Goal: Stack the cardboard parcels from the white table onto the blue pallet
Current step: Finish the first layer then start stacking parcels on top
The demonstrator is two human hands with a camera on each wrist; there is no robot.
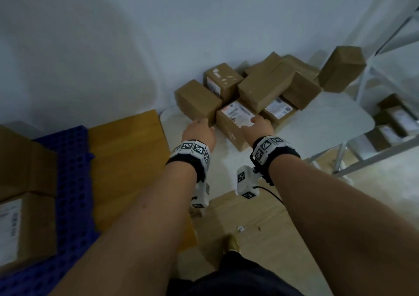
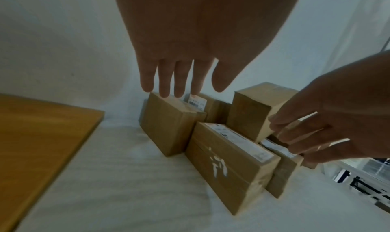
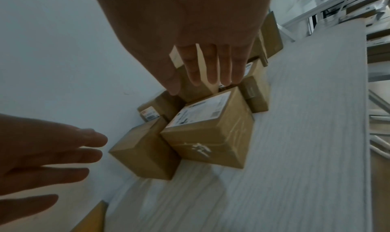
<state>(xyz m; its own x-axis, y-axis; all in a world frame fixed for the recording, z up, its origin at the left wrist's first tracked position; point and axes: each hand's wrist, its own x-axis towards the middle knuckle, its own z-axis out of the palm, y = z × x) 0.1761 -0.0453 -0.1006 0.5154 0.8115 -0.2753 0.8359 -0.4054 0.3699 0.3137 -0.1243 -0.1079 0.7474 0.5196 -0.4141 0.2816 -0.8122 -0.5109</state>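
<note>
While both arms reach forward, the left hand and right hand flank the labelled parcel, which sits at the near edge of the heap on the white table. Left grip: released, fingers straight and spread, holding nothing; from the head view the hand is at the left side of the labelled parcel, by the front corner of the plain parcel; contact cannot be told. Right grip: released too, fingers extended over the far right corner of the labelled parcel, near its white shipping label; whether they touch cannot be told.

Plain parcel stands touching the labelled parcel's left side. Behind the labelled parcel, more cardboard parcels lie heaped against the wall, some tilted. Another label-topped parcel lies just right of the labelled parcel.

Left of the labelled parcel, past a brown board, is the blue pallet, bearing two stacked parcels at its left edge. Right of the labelled parcel, a metal shelf holds further boxes.
</note>
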